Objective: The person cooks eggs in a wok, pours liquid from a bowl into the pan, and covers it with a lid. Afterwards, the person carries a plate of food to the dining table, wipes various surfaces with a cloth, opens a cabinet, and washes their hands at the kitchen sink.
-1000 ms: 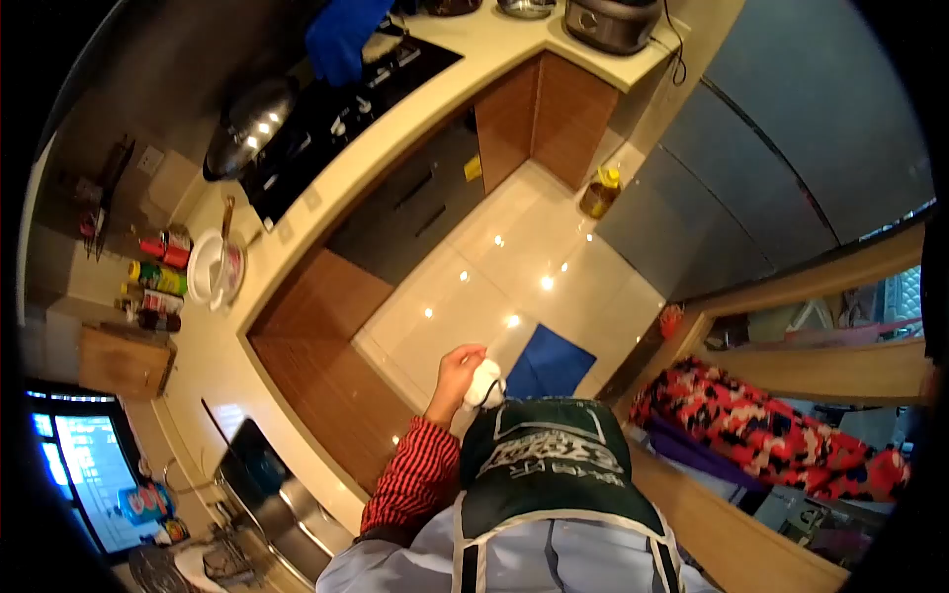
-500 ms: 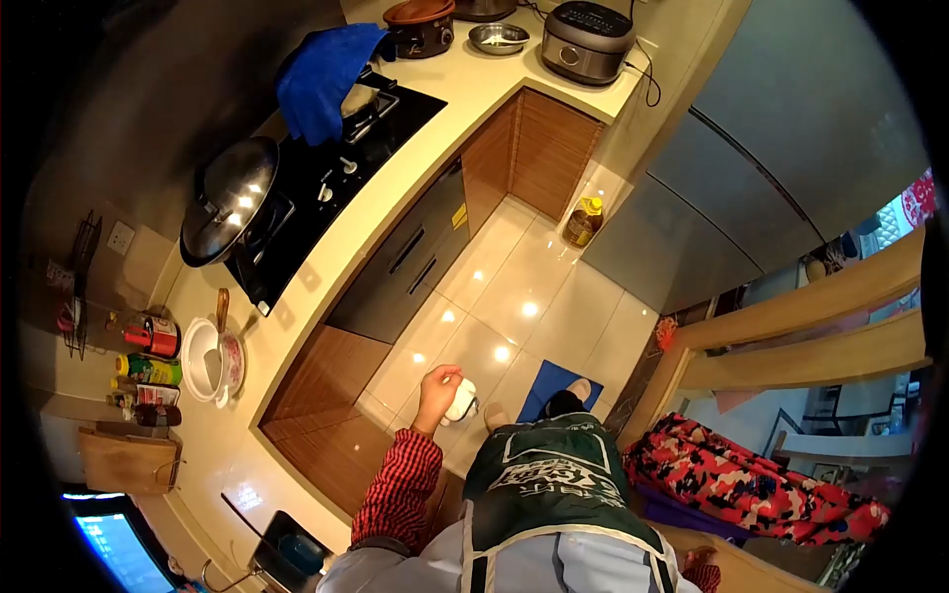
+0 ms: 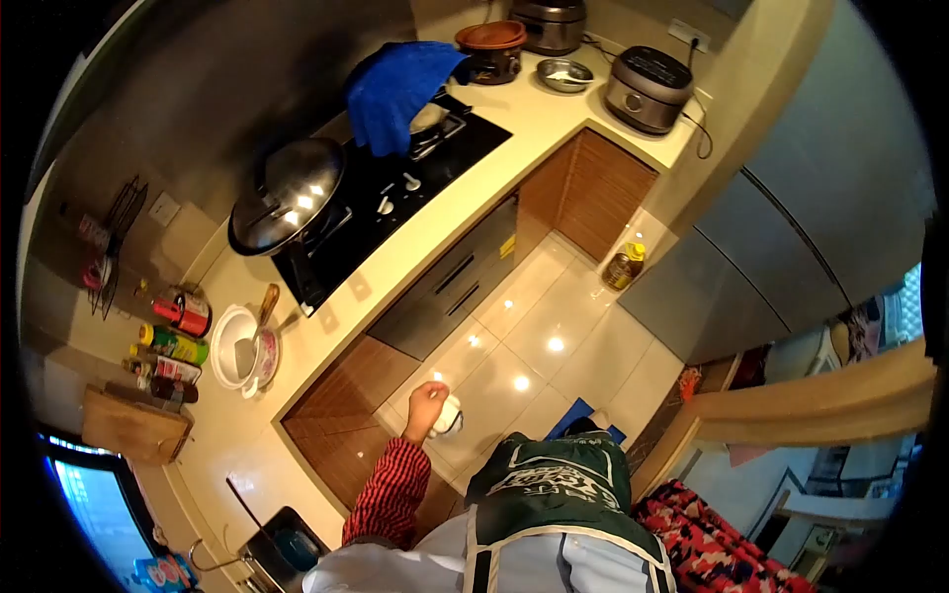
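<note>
My left hand [image 3: 425, 408], in a red-and-black checked sleeve, is out over the tiled floor. Its fingers are closed on a rounded white object with a dark edge [image 3: 450, 416]; the hand partly covers it, and its exact kind is unclear. Left of the hand is the counter's wooden cabinet front [image 3: 341, 400]. My right hand is out of view. The dark green apron [image 3: 554, 474] on my body fills the lower middle.
On the counter are a lidded wok [image 3: 297, 188] on the gas hob, a blue cloth [image 3: 395, 94], a white pot [image 3: 232, 346], several condiment containers and a rice cooker [image 3: 647, 89]. An oil bottle [image 3: 624, 267] stands on the floor by the grey fridge [image 3: 781, 198]. The sink [image 3: 287, 549] is at lower left.
The view has shifted, so the counter and hob appear further right. My left hand, still closed on the white object, shows slightly further left and lower. My feet are now mostly hidden.
</note>
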Demonstrator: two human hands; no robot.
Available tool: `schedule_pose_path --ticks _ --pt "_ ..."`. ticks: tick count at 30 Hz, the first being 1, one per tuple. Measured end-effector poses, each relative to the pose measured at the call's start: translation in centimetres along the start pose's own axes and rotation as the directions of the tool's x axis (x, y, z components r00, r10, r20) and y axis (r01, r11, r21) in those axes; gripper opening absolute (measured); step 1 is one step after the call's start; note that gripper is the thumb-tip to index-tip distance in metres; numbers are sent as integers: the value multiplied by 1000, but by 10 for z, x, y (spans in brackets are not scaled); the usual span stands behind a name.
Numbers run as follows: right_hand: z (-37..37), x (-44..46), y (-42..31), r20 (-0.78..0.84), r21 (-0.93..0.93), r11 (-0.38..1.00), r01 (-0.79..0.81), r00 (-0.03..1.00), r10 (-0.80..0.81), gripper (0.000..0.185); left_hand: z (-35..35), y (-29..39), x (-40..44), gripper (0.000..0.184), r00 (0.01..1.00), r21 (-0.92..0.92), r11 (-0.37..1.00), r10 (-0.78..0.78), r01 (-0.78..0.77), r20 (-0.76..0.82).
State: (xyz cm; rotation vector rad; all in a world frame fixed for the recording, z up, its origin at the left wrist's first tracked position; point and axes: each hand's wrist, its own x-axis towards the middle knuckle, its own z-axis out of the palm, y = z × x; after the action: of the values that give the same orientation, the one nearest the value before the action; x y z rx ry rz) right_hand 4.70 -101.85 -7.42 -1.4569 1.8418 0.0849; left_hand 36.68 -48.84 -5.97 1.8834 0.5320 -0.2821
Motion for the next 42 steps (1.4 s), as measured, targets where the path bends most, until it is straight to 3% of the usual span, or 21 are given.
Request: schedule_pose_path --ticks 3,9,13,16,17,19,20,21,22,23,24,25,27,30,33,35,37,39,40,41,42 --pt "19 7 -17 57 -77 997 27 998 -22 20 -2 24 22 17 1000 14 1000 -13 13 -7" --pt "42 21 -33 170 -265 963 53 985 -8 18 -4 80 91 11 968 -75 974 199 -212 -151" --pt "73 33 -57 287 -486 858 168 957 -25 18 -12 138 126 15 860 115 912 409 -393 -303" --pt "116 46 -102 413 -588 728 353 905 -104 17 -20 165 161 22 767 243 877 480 -413 -427" --pt "137 52 -126 467 -588 676 444 869 -164 17 -24 176 172 30 809 243 919 389 -310 -440" --pt "183 56 -185 548 -492 631 600 776 -311 17 -23 184 200 46 706 484 854 462 -190 -537" --pt "208 53 -217 553 -386 692 610 753 -356 16 -23 180 215 51 677 592 795 508 -131 -532" --pt "229 45 -246 545 -265 775 573 752 -370 16 -21 171 231 56 651 688 722 554 -66 -519" --pt "250 33 -269 500 -93 916 390 814 -296 14 -18 161 239 58 706 688 725 495 -14 -507" --pt "261 18 -299 549 -3 930 367 779 -305 14 -19 137 257 56 743 736 677 495 -4 -451" --pt "272 17 -323 637 -95 915 393 730 -247 17 -14 125 262 55 790 737 674 479 -53 -382" --pt "283 15 -343 634 -98 917 386 735 -241 17 -7 112 267 54 760 785 618 534 -52 -370" --pt "302 9 -372 700 -89 813 575 617 -360 19 -2 94 271 53 682 859 510 645 -47 -346" --pt "320 -7 -418 695 -170 694 699 585 -419 22 0 99 272 53 721 811 585 567 -11 -399" --pt "348 -13 -451 754 -263 633 728 565 -336 26 8 113 273 51 754 857 489 500 161 -426" --pt "360 -35 -485 766 -294 575 764 548 -336 30 25 150 276 50 680 881 387 570 273 -461" --pt "372 -54 -512 724 -235 489 840 487 -488 36 52 195 292 48 571 858 493 750 -147 -333" --pt "389 -61 -530 630 -129 485 865 449 -633 38 105 220 320 46 754 295 793 603 -532 -262" --pt "393 -67 -541 623 -139 491 860 461 -632 38 141 228 343 46 815 180 847 531 -501 -232" --pt "397 -76 -553 600 -92 503 859 451 -661 36 169 243 363 50 877 240 851 480 -467 6" --pt "401 -83 -564 577 -42 512 858 439 -688 34 203 264 379 54 824 206 798 548 -566 141"
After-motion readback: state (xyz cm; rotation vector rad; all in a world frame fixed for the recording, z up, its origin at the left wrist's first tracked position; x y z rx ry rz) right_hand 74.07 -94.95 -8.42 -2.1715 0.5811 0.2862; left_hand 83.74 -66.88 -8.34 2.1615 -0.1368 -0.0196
